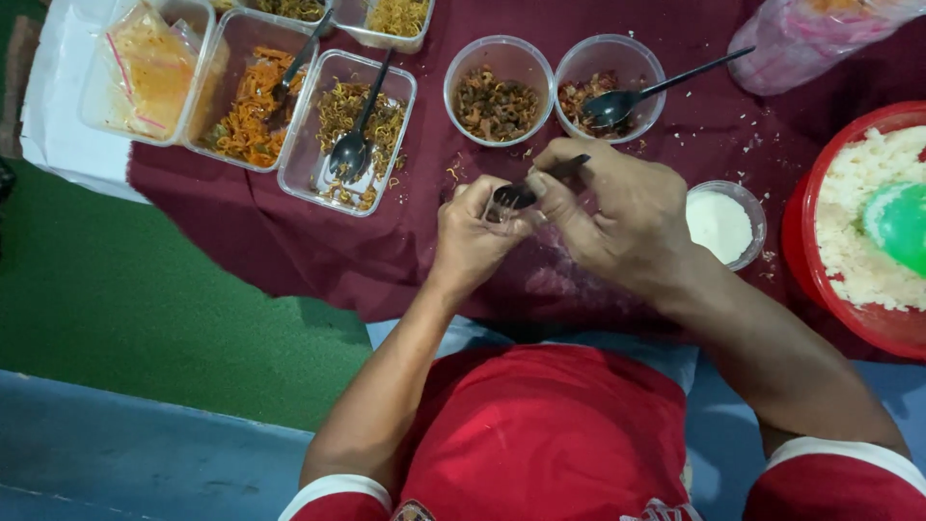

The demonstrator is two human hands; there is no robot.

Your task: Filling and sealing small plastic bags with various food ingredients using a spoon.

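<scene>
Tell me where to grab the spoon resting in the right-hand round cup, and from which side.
Grip the black spoon by its free handle end, coming from the upper right. Its bowl sits in the food inside the round cup, while the thin handle slants out over the rim, clear of the cloth.

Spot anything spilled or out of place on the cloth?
Yes. White rice grains lie scattered on the maroon cloth near the red bowl, and noodle bits sit loose beside the clear rectangular tub. Nothing looks tipped or broken.

A clear plastic bag (145,68) of orange sauce, apparently sealed, lies in the far-left tub (198,24).
</scene>
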